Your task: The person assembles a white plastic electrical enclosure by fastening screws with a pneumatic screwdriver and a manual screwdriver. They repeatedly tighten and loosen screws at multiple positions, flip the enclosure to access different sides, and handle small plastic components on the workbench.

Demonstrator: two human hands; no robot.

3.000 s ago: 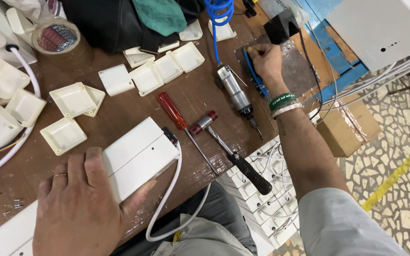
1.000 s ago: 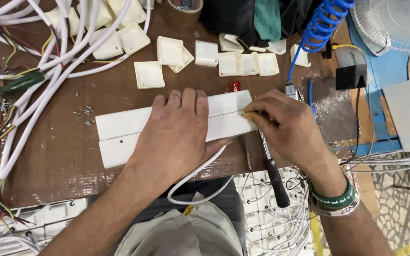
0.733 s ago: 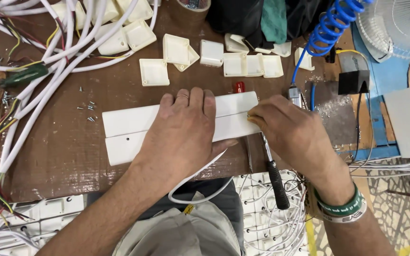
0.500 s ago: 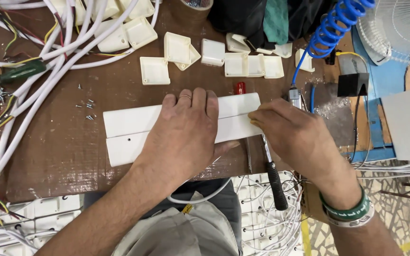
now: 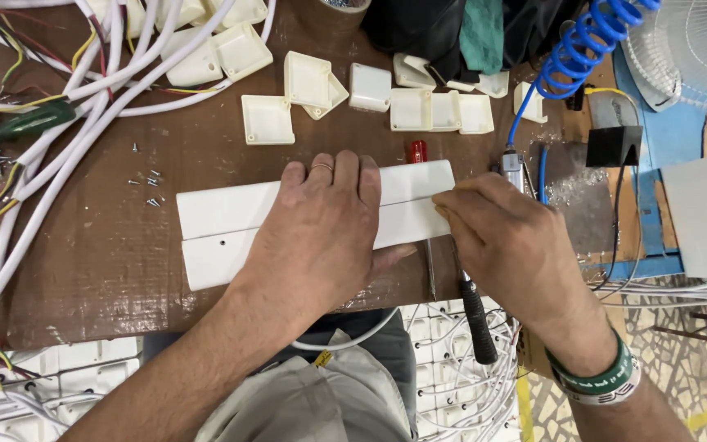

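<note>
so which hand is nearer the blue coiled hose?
Right. The right hand sits at the white panel's right end, below the blue coiled hose; the left hand presses the panel's middle, farther left.

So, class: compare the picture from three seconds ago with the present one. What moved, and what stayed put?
The right hand left the far tools and came to the right end of the long white casing, fingertips at its seam. The casing now lies square across the bench instead of slanting. The left hand stays pressed flat on it. The black-handled tool and red-handled screwdriver remain lying loose.
</note>
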